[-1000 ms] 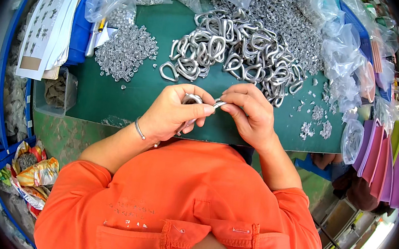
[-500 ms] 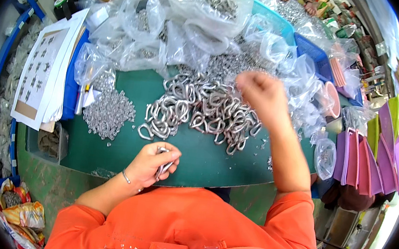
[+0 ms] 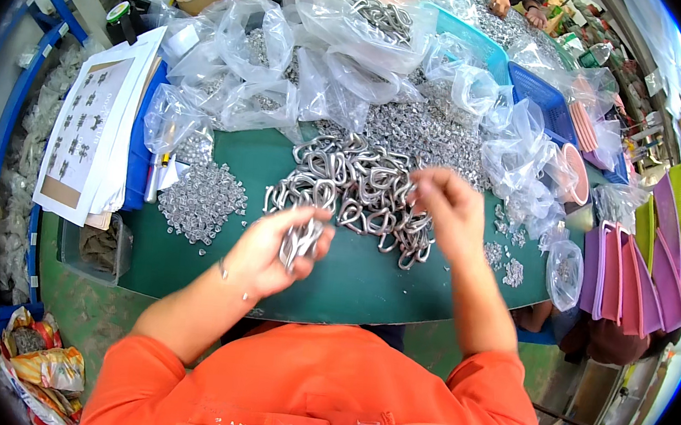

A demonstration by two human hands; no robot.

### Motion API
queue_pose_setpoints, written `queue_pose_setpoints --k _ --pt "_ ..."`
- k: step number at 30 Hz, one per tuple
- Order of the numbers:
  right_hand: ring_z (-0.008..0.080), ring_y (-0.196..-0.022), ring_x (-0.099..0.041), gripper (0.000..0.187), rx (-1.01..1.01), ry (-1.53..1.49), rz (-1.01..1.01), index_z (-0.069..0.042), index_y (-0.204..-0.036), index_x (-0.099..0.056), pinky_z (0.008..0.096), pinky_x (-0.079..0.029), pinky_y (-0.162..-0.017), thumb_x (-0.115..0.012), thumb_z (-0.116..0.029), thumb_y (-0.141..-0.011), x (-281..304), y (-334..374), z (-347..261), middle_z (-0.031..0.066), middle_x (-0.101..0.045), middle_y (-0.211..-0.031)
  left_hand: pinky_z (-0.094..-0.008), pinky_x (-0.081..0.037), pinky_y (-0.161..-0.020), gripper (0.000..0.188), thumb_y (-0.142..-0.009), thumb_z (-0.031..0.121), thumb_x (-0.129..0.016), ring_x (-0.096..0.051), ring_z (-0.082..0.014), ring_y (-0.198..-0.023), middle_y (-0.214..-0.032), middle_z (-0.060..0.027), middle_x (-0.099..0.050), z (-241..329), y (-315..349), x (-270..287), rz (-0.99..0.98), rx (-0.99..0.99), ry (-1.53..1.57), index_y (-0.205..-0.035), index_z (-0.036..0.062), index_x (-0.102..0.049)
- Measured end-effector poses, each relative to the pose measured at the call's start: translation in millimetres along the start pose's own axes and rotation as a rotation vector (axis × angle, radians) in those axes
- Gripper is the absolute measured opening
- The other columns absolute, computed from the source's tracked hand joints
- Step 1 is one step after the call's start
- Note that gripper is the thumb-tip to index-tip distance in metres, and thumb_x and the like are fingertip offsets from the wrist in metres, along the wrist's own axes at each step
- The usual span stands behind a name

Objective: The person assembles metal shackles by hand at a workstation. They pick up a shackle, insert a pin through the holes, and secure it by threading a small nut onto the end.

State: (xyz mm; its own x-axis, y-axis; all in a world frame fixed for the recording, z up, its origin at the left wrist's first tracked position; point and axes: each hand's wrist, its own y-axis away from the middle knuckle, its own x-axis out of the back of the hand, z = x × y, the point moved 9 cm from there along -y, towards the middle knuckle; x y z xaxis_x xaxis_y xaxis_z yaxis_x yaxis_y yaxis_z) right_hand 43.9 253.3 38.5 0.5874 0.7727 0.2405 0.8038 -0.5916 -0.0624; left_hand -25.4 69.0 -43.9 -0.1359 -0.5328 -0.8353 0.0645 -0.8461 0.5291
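My left hand point(image 3: 271, 251) is closed around several bent silver metal rings point(image 3: 301, 243), held above the front part of the green table. Its outline is slightly blurred. A heap of the same thick, teardrop-shaped rings point(image 3: 373, 175) lies in the middle of the table, just beyond that hand. My right hand point(image 3: 451, 211) is at the right edge of the heap, its thumb and fingers pinched together against the rings. What lies between those fingertips cannot be made out. Behind the heap spreads a mass of small shiny metal pieces point(image 3: 438, 132).
A smaller pile of shiny pieces point(image 3: 202, 199) lies to the left on the green table point(image 3: 349, 295). Clear plastic bags point(image 3: 242, 47) crowd the back. Papers point(image 3: 95, 123) stand at left, blue baskets point(image 3: 544, 101) and pink and purple bins point(image 3: 629, 281) at right. Another person's hands point(image 3: 500, 0) show at the top.
My left hand has risen and moved forward to the heap's near edge, still holding rings. My right hand has come down and back toward me, to the heap's right side. The view has shifted slightly.
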Motion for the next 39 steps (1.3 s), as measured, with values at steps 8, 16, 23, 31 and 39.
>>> queue_pose_setpoints --k 8,16,23,31,39 --pt "0.0119 -0.075 -0.057 0.012 0.064 -0.158 0.089 0.004 -0.092 -0.059 0.0222 -0.047 -0.065 -0.052 0.004 -0.082 -1.5 68.7 0.8 0.0093 -0.055 -0.095 -0.0206 -0.041 -0.054 0.016 -0.085 0.012 -0.052 -0.051 -0.0100 -0.064 -0.078 -0.0040 -0.056 247.8 -82.1 -197.9 0.037 -1.353 -0.630 -0.097 0.0015 -0.053" --pt "0.0222 -0.073 -0.058 0.011 0.213 0.419 0.198 0.001 -0.084 -0.060 0.0277 -0.046 -0.063 -0.059 0.005 -0.073 14.5 85.1 6.9 0.0105 -0.058 -0.081 -0.0415 -0.037 -0.090 0.034 -0.085 0.029 -0.043 -0.046 -0.0362 -0.105 -0.115 -0.0261 -0.045 236.9 -217.1 -211.8 0.129 -1.550 -2.900 -0.102 0.0019 -0.055" --pt "0.0250 -0.082 -0.049 0.023 0.319 0.957 0.216 -0.007 -0.085 -0.060 0.0352 -0.035 -0.071 -0.070 -0.015 -0.065 -28.4 41.1 14.0 0.0053 -0.053 -0.086 -0.0326 -0.045 -0.080 0.030 -0.082 0.016 -0.054 -0.058 -0.0268 -0.087 -0.098 -0.0166 -0.058 136.3 -71.5 -225.4 -0.066 -1.493 -1.542 -0.106 -0.0002 -0.052" --pt "0.0228 -0.077 -0.052 0.016 0.610 0.675 0.078 -0.006 -0.083 -0.056 0.0353 -0.037 -0.069 -0.061 -0.005 -0.067 -50.4 71.8 -2.9 0.0047 -0.056 -0.084 -0.0181 -0.044 -0.059 0.024 -0.075 0.006 -0.068 -0.052 -0.0052 -0.068 -0.084 -0.0033 -0.056 12.0 -15.7 -65.8 -0.033 -0.832 -1.718 -0.096 0.0008 -0.057" --pt "0.0232 -0.068 -0.058 0.020 0.275 0.207 0.053 -0.001 -0.090 -0.057 0.0288 -0.046 -0.059 -0.065 0.000 -0.072 -56.3 87.5 15.7 0.0086 -0.059 -0.077 -0.0266 -0.053 -0.068 0.008 -0.083 -0.001 -0.055 -0.062 -0.0181 -0.078 -0.089 -0.0104 -0.057 -1.8 -0.2 -9.0 -0.042 -0.637 -1.004 -0.088 -0.0058 -0.059"
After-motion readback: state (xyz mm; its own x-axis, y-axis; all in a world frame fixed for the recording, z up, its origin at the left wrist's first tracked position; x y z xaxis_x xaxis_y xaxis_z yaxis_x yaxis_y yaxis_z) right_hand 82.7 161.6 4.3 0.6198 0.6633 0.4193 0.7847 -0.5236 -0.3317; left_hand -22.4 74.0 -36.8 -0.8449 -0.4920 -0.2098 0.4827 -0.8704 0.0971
